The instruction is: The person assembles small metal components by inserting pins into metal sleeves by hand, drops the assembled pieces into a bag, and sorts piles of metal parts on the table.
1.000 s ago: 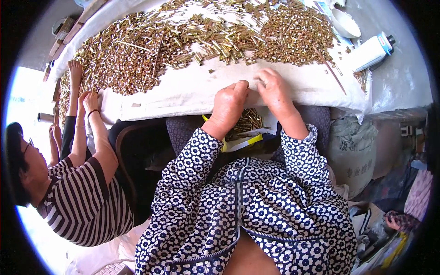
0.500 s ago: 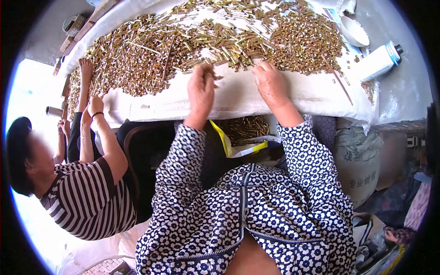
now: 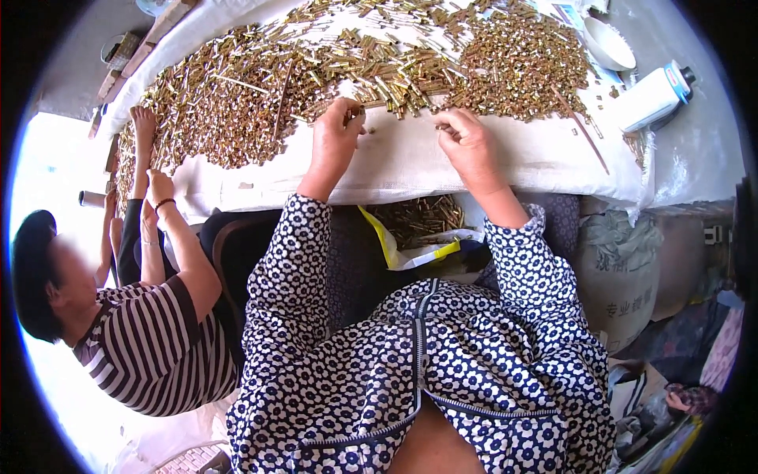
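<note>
A wide heap of small brass-coloured metal pieces point(image 3: 332, 71) covers a table under a white cloth point(image 3: 410, 162). My left hand point(image 3: 335, 134) rests at the heap's near edge, fingers curled over a few pieces. My right hand point(image 3: 467, 142) lies on the bare cloth just below the heap, fingers bent around small pieces; what it grips is too small to tell. Below the table edge, between my arms, an open bag point(image 3: 418, 225) with a yellow rim holds more brass pieces.
A person in a striped shirt point(image 3: 150, 340) sits at my left, their hands point(image 3: 150, 150) in the heap's left end. A white bottle point(image 3: 651, 99) and a white bowl point(image 3: 608, 43) lie at the right. A grey sack point(image 3: 624, 268) stands by my right side.
Both my hands have moved up from the table's front edge to the near rim of the heap. The bag below has come into view.
</note>
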`<state>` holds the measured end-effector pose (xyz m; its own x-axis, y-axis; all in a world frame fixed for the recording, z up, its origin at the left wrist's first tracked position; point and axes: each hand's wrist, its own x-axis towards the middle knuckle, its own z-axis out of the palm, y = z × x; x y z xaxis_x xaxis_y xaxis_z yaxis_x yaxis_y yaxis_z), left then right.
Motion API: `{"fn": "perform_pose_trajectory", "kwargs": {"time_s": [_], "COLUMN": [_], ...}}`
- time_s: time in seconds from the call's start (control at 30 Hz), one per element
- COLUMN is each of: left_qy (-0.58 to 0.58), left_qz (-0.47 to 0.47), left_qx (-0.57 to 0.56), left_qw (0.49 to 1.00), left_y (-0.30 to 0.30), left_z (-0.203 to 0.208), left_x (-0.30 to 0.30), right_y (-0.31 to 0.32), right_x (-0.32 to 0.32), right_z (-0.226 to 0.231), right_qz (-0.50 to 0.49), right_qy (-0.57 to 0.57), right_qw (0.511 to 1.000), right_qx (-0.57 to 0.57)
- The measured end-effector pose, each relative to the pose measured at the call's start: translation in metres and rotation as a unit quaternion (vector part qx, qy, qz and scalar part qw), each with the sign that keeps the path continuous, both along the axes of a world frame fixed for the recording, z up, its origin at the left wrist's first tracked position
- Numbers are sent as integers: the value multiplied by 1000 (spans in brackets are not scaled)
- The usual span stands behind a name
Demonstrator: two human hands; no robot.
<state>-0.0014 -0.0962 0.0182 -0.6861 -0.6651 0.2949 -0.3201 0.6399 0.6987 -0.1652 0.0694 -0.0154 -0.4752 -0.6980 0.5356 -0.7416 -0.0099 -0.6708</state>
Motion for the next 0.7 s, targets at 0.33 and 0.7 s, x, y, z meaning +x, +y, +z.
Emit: {"fn": "perform_pose_trajectory", "kwargs": {"time_s": [0.33,0.7], "left_qy": [254,284], "left_qz": [-41,-56], "left_qx": [498,533], "left_qw": [828,795], "left_y": [73,89], "left_z": [-3,-6], "left_x": [10,9], "right_y": [19,25], "right_x": [34,38], "right_z": [12,3], "right_qz": [156,179], "right_qy": [-379,-443], "right_qw": [912,878], "right_qx": [18,-24]}}
